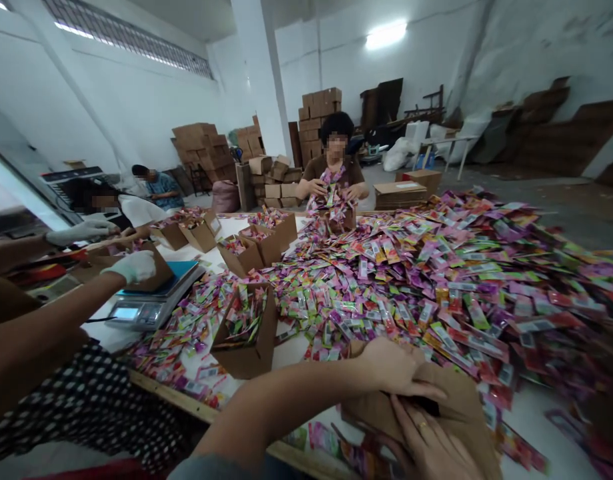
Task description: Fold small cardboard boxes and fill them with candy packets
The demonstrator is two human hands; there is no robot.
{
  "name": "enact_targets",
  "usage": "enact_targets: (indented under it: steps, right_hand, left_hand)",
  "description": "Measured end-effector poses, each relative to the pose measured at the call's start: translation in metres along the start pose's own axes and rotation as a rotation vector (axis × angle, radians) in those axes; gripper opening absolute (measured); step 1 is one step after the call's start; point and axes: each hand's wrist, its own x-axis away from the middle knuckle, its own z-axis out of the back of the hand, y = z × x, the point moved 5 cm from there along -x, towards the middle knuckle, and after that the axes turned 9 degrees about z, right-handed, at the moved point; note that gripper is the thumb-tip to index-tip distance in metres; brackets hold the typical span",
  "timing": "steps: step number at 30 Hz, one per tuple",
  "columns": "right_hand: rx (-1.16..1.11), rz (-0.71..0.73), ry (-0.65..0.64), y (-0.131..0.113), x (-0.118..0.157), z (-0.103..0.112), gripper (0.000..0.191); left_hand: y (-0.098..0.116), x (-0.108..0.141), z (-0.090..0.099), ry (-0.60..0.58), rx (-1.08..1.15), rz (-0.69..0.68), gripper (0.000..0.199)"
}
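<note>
My left hand (392, 365) and right hand (431, 443) touch a box (463, 400) (if grasping, I cannot tell), while filled cartons (243, 357) stand beside many loose packets (411, 267).

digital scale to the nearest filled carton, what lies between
Small colourful packets, scattered on the white tabletop between digital scale and carton, in the head view.

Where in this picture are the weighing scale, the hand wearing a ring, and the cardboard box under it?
Scale (127, 313): head view, on its lit display.
Right hand (432, 443): head view, on its back, below the ring.
Cardboard box (465, 395): head view, on its brown top.
</note>
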Motion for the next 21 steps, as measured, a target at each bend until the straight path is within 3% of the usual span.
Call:
enact_targets:
  steps: [4, 7, 9, 11, 13, 16, 18, 21]
  right_hand:
    - [-0.061, -0.112, -0.016, -0.001, -0.018, -0.001, 0.032]
    - [-0.109, -0.240, -0.038, 0.005, -0.023, -0.004, 0.032]
    - [-0.112, -0.289, -0.048, 0.012, -0.020, -0.001, 0.032]
    - [-0.138, -0.265, -0.082, 0.015, -0.016, 0.002, 0.032]
    - [-0.180, -0.218, -0.090, 0.015, -0.012, 0.007, 0.032]
    - [-0.191, -0.176, -0.021, 0.014, -0.014, 0.015, 0.034]
    - [-0.211, -0.164, 0.027, 0.016, -0.021, 0.024, 0.036]
    - [-0.391, -0.155, 0.137, 0.032, -0.031, 0.050, 0.029]
  left_hand:
    - [-0.007, -0.015, 0.002, 0.023, -0.040, -0.034, 0.072]
    - [-0.009, -0.011, 0.022, 0.057, 0.096, -0.034, 0.063]
    - [-0.008, 0.005, 0.038, 0.081, 0.266, -0.059, 0.067]
    - [-0.006, 0.028, 0.040, 0.015, 0.323, -0.123, 0.087]
    - [-0.005, 0.049, 0.029, -0.078, 0.180, -0.166, 0.118]
    - [-0.006, 0.063, 0.012, -0.053, -0.009, -0.130, 0.140]
    - [-0.005, 0.063, 0.012, -0.020, -0.010, -0.120, 0.132]
    - [-0.012, 0.071, 0.036, 0.014, 0.047, -0.094, 0.118]
